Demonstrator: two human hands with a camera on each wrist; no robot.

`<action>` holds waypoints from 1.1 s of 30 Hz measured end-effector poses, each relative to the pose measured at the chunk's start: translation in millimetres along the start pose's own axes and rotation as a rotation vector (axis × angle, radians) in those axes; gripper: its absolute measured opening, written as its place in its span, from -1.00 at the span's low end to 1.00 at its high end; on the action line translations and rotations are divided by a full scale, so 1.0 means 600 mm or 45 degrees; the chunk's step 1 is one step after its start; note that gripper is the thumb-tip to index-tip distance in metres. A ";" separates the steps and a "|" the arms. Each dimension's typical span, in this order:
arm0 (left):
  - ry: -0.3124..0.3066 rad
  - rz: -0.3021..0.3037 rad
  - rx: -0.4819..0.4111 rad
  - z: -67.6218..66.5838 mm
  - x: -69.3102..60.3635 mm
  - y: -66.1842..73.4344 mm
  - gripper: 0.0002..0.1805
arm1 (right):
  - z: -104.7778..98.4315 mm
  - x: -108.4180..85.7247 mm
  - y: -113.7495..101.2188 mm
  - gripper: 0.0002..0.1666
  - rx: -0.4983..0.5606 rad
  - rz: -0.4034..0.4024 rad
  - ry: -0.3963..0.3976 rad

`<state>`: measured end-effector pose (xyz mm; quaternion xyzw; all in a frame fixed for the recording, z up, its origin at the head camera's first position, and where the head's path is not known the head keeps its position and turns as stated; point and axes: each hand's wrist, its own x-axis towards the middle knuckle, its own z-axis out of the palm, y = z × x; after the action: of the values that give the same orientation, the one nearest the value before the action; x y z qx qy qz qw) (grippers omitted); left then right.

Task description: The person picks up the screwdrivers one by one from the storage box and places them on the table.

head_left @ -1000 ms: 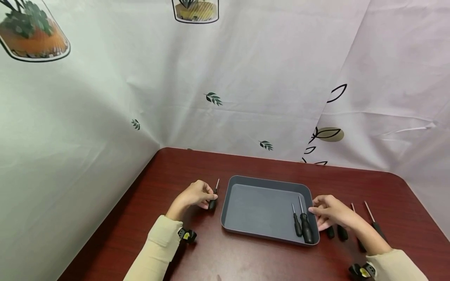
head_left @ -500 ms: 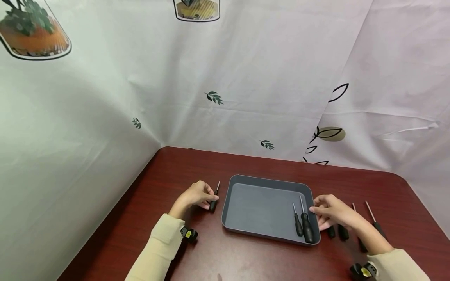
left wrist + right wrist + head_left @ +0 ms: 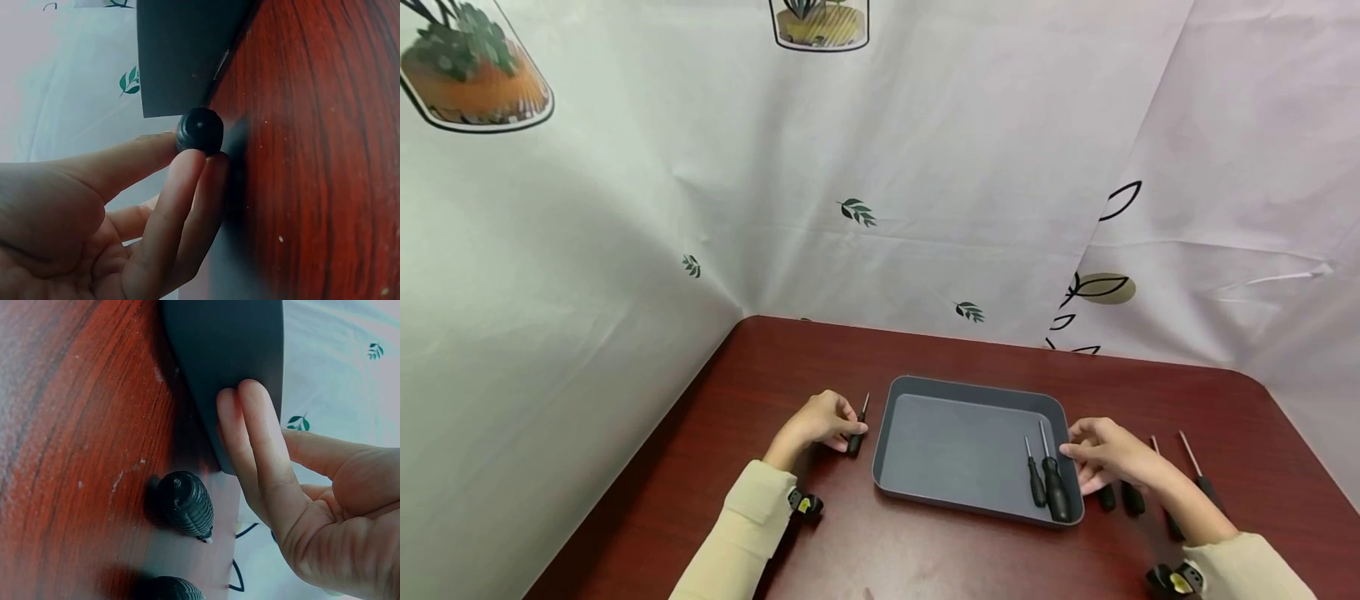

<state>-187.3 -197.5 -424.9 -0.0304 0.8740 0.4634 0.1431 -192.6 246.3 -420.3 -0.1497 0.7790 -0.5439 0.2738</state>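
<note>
Not much change tbh: left hand (image 3: 818, 423) still pinching the screwdriver (image 3: 854, 445), pulled back slightly, right hand (image 3: 1105, 454) still gripping the tray (image 3: 951, 450). So that screwdriver's still outside it.

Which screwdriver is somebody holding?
The screwdriver left of the tray, pinched in the left hand; the others lie inside the tray or to its right.

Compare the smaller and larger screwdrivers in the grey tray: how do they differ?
The larger screwdriver has a thick handle; the smaller screwdriver a slimmer one. The larger screwdriver's shaft is longer than the smaller screwdriver's. The larger screwdriver lies nearer the right side of the tray than the smaller screwdriver. Both have black handles.
</note>
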 end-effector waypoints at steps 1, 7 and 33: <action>0.003 0.000 0.009 0.001 -0.001 -0.001 -0.81 | 0.001 0.000 0.001 -0.48 0.000 -0.002 -0.002; 0.028 -0.014 0.040 0.003 -0.001 -0.004 -0.79 | 0.004 0.002 0.002 -0.49 0.005 -0.008 -0.003; 0.061 -0.034 0.035 0.008 -0.002 -0.002 -0.75 | -0.002 0.000 0.001 -0.44 0.002 0.014 -0.010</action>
<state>-184.8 -194.3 -427.7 -0.0512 0.8830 0.4484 0.1289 -193.3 247.3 -420.9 -0.1472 0.7782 -0.5425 0.2801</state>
